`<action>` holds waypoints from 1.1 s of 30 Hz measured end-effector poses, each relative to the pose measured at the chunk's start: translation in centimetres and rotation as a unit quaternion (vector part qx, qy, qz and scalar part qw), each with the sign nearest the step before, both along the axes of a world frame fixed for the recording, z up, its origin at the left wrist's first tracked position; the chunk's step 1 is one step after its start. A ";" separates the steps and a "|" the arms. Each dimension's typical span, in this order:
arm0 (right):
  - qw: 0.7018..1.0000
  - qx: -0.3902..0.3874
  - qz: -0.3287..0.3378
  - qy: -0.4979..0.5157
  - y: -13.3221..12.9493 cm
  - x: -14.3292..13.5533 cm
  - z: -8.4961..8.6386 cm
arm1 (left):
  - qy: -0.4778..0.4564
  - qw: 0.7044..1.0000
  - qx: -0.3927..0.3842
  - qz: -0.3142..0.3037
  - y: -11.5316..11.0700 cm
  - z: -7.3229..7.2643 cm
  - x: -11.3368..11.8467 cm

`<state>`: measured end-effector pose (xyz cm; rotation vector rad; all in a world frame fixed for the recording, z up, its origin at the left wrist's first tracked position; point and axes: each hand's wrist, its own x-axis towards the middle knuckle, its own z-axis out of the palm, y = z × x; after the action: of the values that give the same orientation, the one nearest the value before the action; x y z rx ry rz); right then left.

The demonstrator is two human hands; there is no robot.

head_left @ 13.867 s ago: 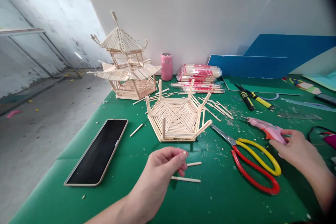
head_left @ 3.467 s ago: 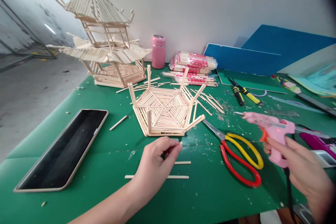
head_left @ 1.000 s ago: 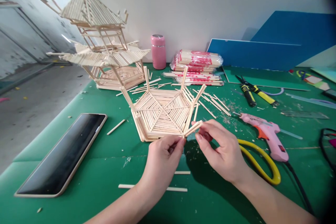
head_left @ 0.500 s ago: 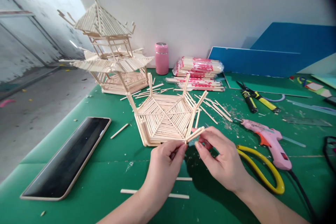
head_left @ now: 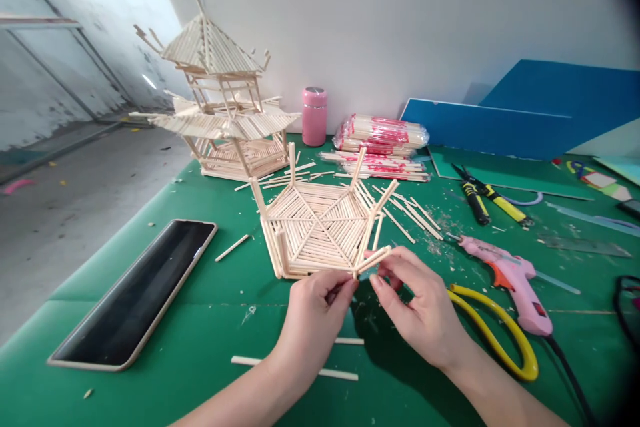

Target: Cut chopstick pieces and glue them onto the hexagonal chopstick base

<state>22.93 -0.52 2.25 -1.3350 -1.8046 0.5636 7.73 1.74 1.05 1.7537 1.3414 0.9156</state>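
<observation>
A hexagonal wooden stick base (head_left: 320,220) with upright posts at its corners lies on the green table. My left hand (head_left: 320,307) is closed at its near right corner, thumb and forefinger pinching the edge at the foot of a post. That stick post (head_left: 375,258) leans outward to the right. My right hand (head_left: 415,303) is beside the post, thumb and fingers apart and curved around its outer side; its fingertips are partly hidden behind the sticks. Two loose sticks (head_left: 340,374) lie under and beside my left forearm.
A stick pagoda model (head_left: 215,113) stands at the back left near a pink flask (head_left: 315,117) and wrapped stick bundles (head_left: 383,133). A phone (head_left: 137,293) lies left. Right are a pink glue gun (head_left: 515,273), yellow-handled cutters (head_left: 525,347), pliers (head_left: 487,193) and blue boards (head_left: 490,127).
The view has shifted slightly, so the background things sit a little to the right and lower at the left. Both hands stay at the same corner with little visible movement.
</observation>
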 end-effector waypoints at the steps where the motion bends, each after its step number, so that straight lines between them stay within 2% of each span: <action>1: 1.000 -0.002 0.000 -0.002 0.0 0.0 0.0 | 0.000 1.000 0.001 -0.001 0.0 0.0 0.0; 21: 1.000 0.004 0.005 -0.017 0.0 0.1 0.0 | -0.036 0.999 -0.014 -0.002 -0.2 0.0 0.0; 30: 0.999 0.008 -0.004 -0.034 -0.1 0.0 0.1 | -0.005 1.000 -0.005 0.000 -0.4 0.1 -0.1; 33: 0.999 0.015 -0.002 -0.032 -0.1 0.1 0.1 | 0.033 0.999 0.041 -0.005 -0.8 0.4 -0.5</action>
<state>23.08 -0.65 2.37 -1.3508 -1.8550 0.4946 7.21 0.98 1.48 1.8650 1.3539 0.9261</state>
